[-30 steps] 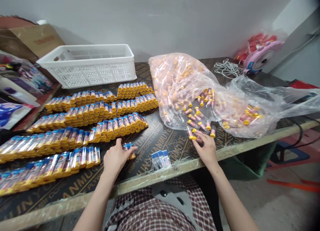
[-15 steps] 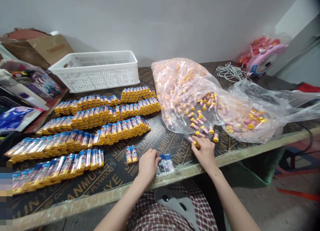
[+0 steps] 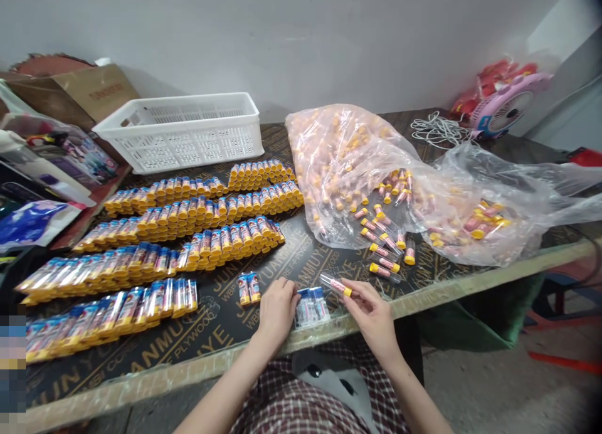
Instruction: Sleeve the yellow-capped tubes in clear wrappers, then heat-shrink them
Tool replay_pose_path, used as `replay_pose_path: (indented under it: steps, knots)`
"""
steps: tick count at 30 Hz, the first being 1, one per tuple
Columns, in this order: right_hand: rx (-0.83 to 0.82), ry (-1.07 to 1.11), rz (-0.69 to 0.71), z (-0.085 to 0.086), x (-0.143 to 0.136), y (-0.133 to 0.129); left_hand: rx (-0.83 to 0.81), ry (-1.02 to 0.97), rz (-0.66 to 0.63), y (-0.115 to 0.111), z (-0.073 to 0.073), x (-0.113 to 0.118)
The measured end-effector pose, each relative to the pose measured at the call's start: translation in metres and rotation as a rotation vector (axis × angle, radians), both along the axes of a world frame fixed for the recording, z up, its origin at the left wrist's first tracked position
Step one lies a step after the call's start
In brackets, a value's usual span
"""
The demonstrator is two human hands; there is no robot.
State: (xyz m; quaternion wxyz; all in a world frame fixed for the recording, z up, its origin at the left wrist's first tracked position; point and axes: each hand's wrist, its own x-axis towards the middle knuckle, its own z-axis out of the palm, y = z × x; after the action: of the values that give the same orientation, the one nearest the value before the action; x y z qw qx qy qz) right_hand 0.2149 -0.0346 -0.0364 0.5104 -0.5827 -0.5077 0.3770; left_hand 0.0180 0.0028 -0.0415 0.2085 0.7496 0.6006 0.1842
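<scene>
My right hand pinches the yellow-capped end of a clear tube with a pink label, its clear end pointing left. My left hand rests on the table with fingers bent together, beside flat clear sleeves with blue tops; what its fingertips hold is hidden. Two wrapped tubes stand just left of that hand. Loose yellow-capped tubes lie to the right, at the mouth of a big plastic bag full of them.
Rows of wrapped tubes cover the left of the dark table. Behind them is a white basket. At the back right are a white cord and a pink fan. Cartons and packets crowd the far left.
My right hand has moved left from the loose tubes, bringing one tube close to the clear sleeves. My left hand has barely moved.
</scene>
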Motion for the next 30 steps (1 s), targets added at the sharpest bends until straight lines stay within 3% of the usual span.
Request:
replay_pose_path:
  steps: [3,7,10,14,24,30]
  knots:
    - [0.001,0.037,-0.03,0.002,-0.004,-0.005,-0.064,-0.351,0.099,0.001,0.0,0.0]
    - [0.049,0.056,-0.076,0.009,-0.007,-0.013,-0.429,-1.023,0.338,0.007,0.004,0.002]
    - [0.108,0.03,-0.082,0.016,-0.011,-0.018,-0.611,-1.29,0.443,0.011,0.009,0.003]
    - [0.169,-0.036,-0.074,0.02,-0.016,-0.022,-0.705,-1.42,0.487,0.013,0.011,0.003]
    - [0.263,-0.214,-0.06,0.014,-0.022,-0.028,-0.627,-1.453,0.655,0.011,0.015,0.004]
    - [0.215,-0.162,0.083,0.013,-0.028,-0.027,-0.582,-1.389,0.572,0.006,0.013,0.007]
